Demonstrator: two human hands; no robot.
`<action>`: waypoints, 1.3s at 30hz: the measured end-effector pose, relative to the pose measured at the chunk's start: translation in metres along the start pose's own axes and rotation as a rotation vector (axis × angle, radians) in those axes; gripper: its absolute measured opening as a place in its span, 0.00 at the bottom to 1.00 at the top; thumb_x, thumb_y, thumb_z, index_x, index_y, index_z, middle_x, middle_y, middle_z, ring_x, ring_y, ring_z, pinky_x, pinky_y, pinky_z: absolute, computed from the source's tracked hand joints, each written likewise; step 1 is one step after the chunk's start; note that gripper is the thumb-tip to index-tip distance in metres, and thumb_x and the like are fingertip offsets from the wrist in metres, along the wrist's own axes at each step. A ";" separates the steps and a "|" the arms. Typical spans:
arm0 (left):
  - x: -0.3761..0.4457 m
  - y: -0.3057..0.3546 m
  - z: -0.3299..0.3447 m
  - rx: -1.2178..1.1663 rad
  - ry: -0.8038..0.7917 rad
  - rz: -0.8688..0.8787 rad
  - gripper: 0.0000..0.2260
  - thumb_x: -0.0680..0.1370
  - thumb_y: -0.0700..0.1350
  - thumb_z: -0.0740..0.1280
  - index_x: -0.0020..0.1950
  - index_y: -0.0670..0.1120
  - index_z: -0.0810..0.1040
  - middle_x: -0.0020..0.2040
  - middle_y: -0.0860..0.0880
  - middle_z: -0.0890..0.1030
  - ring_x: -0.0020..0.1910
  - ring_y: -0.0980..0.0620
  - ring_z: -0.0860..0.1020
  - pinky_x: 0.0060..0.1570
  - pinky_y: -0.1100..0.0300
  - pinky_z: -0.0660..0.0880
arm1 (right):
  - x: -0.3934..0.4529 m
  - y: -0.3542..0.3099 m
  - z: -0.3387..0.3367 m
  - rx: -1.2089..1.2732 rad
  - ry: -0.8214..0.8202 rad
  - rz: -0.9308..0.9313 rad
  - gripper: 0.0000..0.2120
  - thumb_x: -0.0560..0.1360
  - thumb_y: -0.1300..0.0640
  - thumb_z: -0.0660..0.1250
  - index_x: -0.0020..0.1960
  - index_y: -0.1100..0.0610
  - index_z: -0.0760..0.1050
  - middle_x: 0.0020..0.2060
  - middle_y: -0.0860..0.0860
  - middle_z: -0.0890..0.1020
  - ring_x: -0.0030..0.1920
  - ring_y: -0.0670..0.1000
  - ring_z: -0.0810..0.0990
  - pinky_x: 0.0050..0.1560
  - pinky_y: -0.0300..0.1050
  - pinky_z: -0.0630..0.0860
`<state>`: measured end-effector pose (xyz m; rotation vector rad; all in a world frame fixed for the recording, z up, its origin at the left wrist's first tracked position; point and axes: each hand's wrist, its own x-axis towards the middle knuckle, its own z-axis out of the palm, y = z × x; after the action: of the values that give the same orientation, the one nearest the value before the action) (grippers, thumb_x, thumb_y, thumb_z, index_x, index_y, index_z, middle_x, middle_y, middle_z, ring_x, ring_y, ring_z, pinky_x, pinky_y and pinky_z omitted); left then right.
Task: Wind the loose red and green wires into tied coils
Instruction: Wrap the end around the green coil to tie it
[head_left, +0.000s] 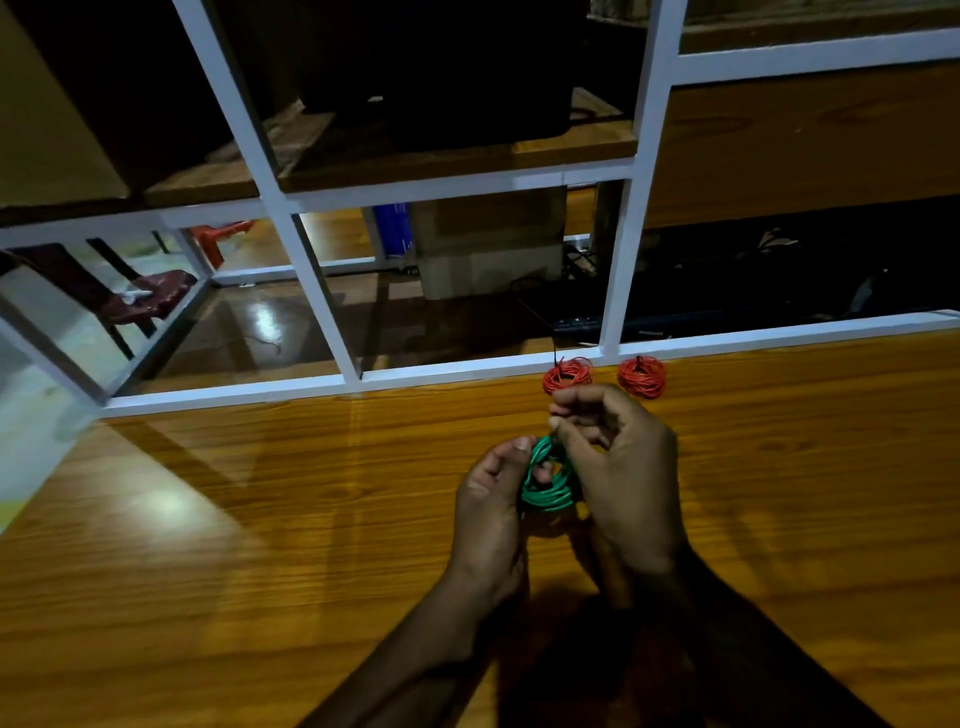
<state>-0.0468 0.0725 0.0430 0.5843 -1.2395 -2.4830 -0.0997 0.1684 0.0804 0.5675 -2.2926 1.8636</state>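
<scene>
We see the green wire coil (548, 486) held above the wooden table (260, 519), between the two hands, which are close together. The left hand (491, 512) grips the coil from its left side, with the thumb on the upper edge of the loops. The right hand (621, 457) is on the right side of the coil, and its curled fingers pinch something thin at the top of the coil; we cannot tell if it is the wire end or a tie. Just beyond the right hand, two red wire coils (567, 375) (642, 375) lie side by side on the table, each with a dark tie on top. Behind them stands a white frame (467, 366), and beyond it a dark shelf.
</scene>
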 end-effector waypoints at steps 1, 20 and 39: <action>0.001 0.002 0.000 0.002 0.006 0.013 0.10 0.79 0.45 0.65 0.55 0.40 0.79 0.38 0.46 0.81 0.37 0.52 0.81 0.34 0.60 0.79 | -0.002 0.002 0.000 0.003 0.012 0.014 0.12 0.75 0.64 0.72 0.54 0.50 0.79 0.48 0.43 0.83 0.48 0.39 0.83 0.47 0.37 0.82; 0.000 0.013 0.005 0.282 0.103 0.198 0.11 0.86 0.43 0.55 0.68 0.45 0.65 0.54 0.46 0.77 0.41 0.62 0.82 0.37 0.69 0.76 | -0.025 0.016 0.024 0.222 -0.036 0.122 0.13 0.74 0.71 0.72 0.48 0.53 0.79 0.47 0.51 0.84 0.47 0.45 0.86 0.48 0.41 0.83; -0.002 0.014 0.017 0.169 0.176 0.040 0.12 0.85 0.45 0.56 0.64 0.44 0.75 0.55 0.42 0.81 0.52 0.49 0.81 0.47 0.59 0.77 | -0.031 0.023 0.031 0.212 0.124 0.072 0.17 0.73 0.71 0.72 0.45 0.49 0.77 0.47 0.52 0.83 0.47 0.45 0.85 0.49 0.43 0.83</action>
<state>-0.0522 0.0765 0.0636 0.7946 -1.3848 -2.2533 -0.0760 0.1485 0.0419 0.3857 -2.0786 2.1277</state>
